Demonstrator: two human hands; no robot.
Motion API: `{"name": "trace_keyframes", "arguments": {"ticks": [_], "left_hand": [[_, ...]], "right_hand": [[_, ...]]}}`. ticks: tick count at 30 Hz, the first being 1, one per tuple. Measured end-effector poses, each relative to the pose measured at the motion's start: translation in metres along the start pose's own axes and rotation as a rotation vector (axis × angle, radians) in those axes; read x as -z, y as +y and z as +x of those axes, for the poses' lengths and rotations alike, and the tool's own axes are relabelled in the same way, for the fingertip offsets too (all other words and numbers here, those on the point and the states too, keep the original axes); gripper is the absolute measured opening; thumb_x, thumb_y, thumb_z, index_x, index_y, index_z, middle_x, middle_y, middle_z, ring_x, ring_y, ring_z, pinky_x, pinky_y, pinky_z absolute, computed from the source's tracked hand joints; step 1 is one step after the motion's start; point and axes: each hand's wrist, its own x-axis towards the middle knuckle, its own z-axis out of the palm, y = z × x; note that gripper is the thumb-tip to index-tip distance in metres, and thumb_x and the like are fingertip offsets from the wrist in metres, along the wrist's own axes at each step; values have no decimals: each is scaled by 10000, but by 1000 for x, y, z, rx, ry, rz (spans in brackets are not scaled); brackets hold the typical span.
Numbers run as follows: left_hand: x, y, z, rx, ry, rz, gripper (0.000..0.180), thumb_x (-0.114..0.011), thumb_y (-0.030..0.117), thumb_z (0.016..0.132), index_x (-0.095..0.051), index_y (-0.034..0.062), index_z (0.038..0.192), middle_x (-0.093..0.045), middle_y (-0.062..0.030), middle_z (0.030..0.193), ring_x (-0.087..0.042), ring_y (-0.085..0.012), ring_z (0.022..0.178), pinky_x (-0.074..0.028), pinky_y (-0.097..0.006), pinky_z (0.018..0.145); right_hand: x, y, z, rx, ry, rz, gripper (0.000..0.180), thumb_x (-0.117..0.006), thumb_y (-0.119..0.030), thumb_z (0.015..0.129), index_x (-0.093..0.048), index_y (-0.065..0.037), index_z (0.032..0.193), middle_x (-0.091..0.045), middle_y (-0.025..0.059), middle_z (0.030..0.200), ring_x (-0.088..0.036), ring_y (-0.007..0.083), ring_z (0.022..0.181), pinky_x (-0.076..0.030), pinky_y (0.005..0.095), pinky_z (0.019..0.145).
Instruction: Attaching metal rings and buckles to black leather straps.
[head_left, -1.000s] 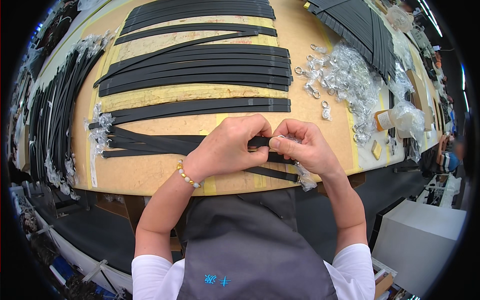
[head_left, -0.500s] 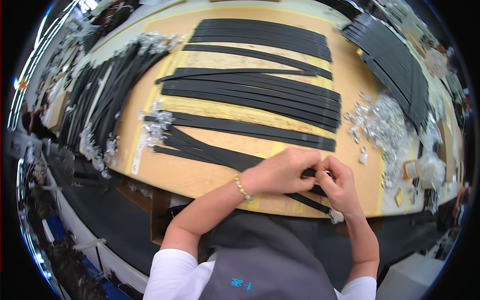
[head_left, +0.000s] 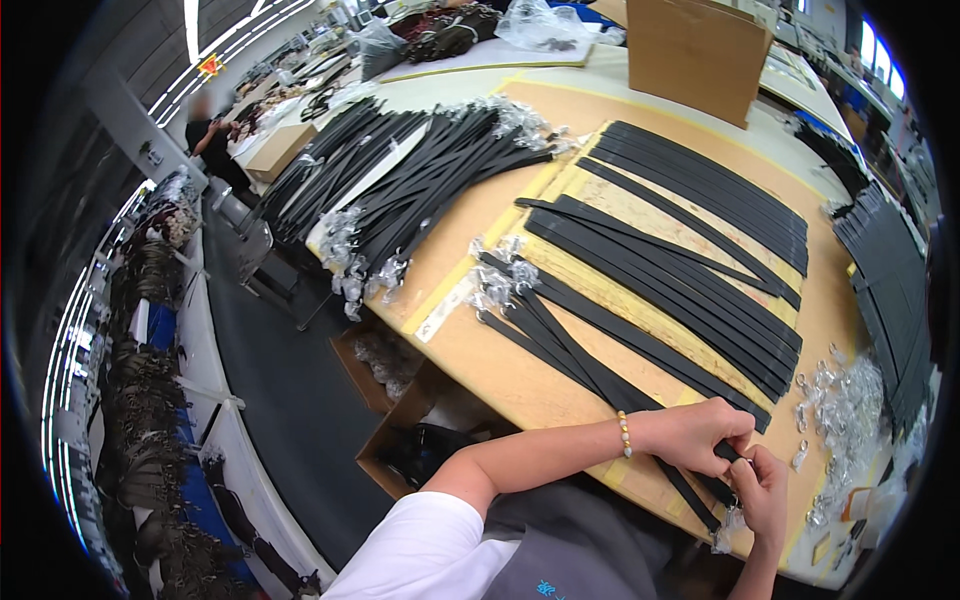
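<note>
My left hand (head_left: pixel 692 436) is closed, its fingers pinching the end of a black strap (head_left: pixel 727 452). Against it, my right hand (head_left: pixel 762 498) pinches the same end, thumb and fingertips together. A small shiny bit shows between the fingertips, too small to name. More black straps (head_left: pixel 560 345) run under my left hand and wrist, with plastic-wrapped clips (head_left: pixel 505 275) at their far left ends. Close to my right hand, one plastic-wrapped end (head_left: pixel 728 528) lies by the table's near edge.
Rows of flat black straps (head_left: pixel 660 285) lie on the tan table (head_left: pixel 450 345). Beyond them stands a cardboard box (head_left: pixel 695 60). A strap pile (head_left: pixel 430 180) is at the left, small wrapped metal parts (head_left: pixel 845 420) at the right. Open boxes (head_left: pixel 400 430) sit below the edge. A person (head_left: pixel 212 145) stands far left.
My view has swung to the left, so the table and my hands appear farther right and lower. Both hands stay together on the strap end.
</note>
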Motion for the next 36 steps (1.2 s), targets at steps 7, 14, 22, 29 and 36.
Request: {"name": "trace_keyframes", "arguments": {"ticks": [7,14,22,29,36], "left_hand": [[-1,-3,0,-66,-2,-13,264,-774,67,725,-575,-1,884,-659,-115,798,-646,-252,729,-506,-351,642],[-1,-9,-2,-64,-22,-33,271,-776,53,724,-553,-4,867,-639,-125,806,-643,-262,744,-509,-354,655],[-12,-15,1,50,-110,-27,251,-767,41,750,-562,-1,890,-616,-134,892,-618,-274,853,-504,-370,732],[-33,-40,2,-162,-148,209,174,-686,35,845,-589,-14,981,-583,-187,985,-555,-385,994,-487,-441,889],[-18,-26,5,-44,-169,263,136,-670,29,917,-652,-20,1042,-628,-146,1057,-611,-324,1035,-511,-397,905]], "right_hand": [[-11,14,4,177,1,-20,290,-601,-228,1014,-533,-58,790,-492,-53,705,-407,31,634,-282,230,558],[-17,22,9,211,26,7,288,-604,-159,998,-513,-53,746,-478,-52,683,-396,44,621,-290,243,568],[-11,-9,-28,237,184,-524,270,-736,-178,885,-594,6,1022,-622,108,1001,-580,217,902,-453,335,781],[-5,12,-70,268,111,-925,838,-883,-250,737,-472,-18,1430,-484,233,1469,-442,407,1398,-408,505,1122],[25,38,-40,313,151,-652,638,-828,-187,807,-555,-23,1360,-571,183,1389,-510,384,1325,-429,465,1116]]}}
